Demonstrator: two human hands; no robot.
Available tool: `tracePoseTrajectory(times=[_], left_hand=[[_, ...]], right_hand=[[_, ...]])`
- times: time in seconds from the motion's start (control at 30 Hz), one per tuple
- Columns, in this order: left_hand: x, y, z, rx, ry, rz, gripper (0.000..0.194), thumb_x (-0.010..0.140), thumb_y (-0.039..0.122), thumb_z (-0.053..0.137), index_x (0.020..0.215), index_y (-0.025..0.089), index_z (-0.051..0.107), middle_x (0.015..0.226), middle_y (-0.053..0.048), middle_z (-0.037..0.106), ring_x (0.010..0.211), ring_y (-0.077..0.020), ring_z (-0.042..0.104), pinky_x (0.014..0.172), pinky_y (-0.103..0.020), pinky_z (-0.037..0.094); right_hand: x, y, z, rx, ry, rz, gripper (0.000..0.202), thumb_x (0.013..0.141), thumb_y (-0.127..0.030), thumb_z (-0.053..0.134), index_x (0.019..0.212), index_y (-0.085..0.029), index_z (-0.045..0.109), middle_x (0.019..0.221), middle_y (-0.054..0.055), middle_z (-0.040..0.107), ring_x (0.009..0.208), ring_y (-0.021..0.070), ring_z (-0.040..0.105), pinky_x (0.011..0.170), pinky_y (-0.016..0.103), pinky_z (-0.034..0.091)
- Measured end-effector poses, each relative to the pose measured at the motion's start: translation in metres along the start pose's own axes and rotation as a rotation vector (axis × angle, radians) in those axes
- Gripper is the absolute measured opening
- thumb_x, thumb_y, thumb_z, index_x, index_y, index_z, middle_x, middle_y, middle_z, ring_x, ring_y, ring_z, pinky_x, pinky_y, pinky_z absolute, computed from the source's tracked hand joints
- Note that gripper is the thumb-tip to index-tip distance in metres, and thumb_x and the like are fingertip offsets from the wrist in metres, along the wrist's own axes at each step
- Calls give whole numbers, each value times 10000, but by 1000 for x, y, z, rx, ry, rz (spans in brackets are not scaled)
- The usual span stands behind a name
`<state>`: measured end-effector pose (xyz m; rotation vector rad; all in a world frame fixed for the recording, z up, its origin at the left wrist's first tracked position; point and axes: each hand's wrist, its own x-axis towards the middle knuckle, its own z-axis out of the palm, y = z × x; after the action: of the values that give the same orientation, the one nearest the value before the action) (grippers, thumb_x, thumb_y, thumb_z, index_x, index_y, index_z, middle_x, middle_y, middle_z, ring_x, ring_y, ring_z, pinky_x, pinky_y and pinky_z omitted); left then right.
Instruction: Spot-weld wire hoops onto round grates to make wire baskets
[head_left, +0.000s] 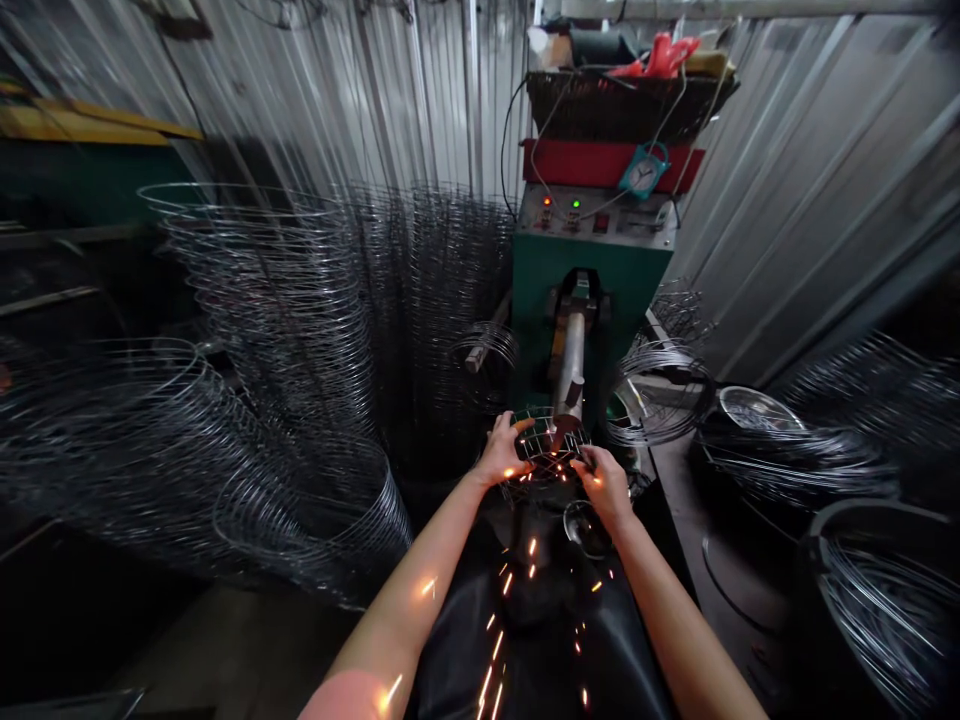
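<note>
Two containers show: a black bucket (874,506) holding wire rings (892,610), and a dark basket (622,112) with cloths (664,58), atop the green spot welder (592,245). Sparks surround a round wire frame (537,437) under its electrode arm (572,360); the left hand (498,455), half open, touches it, the right hand (609,485) pinches its edge, forearms converging

Dim overall, with bright sparks and edge blur.
</note>
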<state>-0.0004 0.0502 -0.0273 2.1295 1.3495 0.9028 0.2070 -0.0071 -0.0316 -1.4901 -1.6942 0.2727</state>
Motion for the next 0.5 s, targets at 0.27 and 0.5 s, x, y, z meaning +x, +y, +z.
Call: tracePoseTrajectory(times=[0.27, 0.5], left_hand=[[-32, -35, 3, -138, -111, -151, 1360, 371, 487, 833, 1417, 257, -6, 1487, -200, -42, 1366, -381, -26, 1033, -629, 47], [-33, -47, 14, -349, 55, -87, 1193, 471, 398, 818, 1414, 209, 110, 1451, -131, 150, 1358, -283, 178, 1114, -398, 135]], right_hand=[[-169, 68, -9, 328, -23, 468, 307, 799, -465, 500, 969, -221, 572, 943, 67, 661, 902, 239, 621, 760, 357, 524], [-165, 83, -24, 955, 313, 979, 211, 619, -309, 665, 793, -238, 570, 729, -18, 615, 623, 156, 616, 490, 252, 506]])
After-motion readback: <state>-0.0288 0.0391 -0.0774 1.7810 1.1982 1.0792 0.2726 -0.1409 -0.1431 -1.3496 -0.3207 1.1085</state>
